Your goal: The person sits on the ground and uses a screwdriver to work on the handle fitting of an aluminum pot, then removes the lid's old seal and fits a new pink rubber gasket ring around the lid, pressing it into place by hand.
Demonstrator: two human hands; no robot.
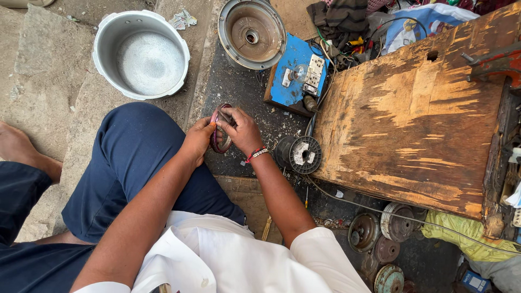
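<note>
Item: ring-shaped winding coil (220, 133), dark reddish, held on edge above my right knee (135, 146) and the dark littered floor.

Hold: my left hand (198, 140) pinches the near-left rim, fingers closed on it; my right hand (242, 130) is clamped over the top and right side, fingertips curled into the ring.

Handling, as I judge it: light for its size, fairly stiff as a bundle but able to flex out of round if squeezed; the thin wire turns look easy to nick or fray, so the outer rim is the safest place to grip, at two opposite points, not the loose strands.

Orientation: no long axis as such; the ring stands nearly upright, its open face turned toward me and to my left, its central axis roughly level.

Nearby: black plastic wire spool (299, 154) just right of my wrist; blue switchboard (296, 73) beyond; round metal motor cover (252, 33); aluminium pot (141, 53); worn wooden board (412, 114).
</note>
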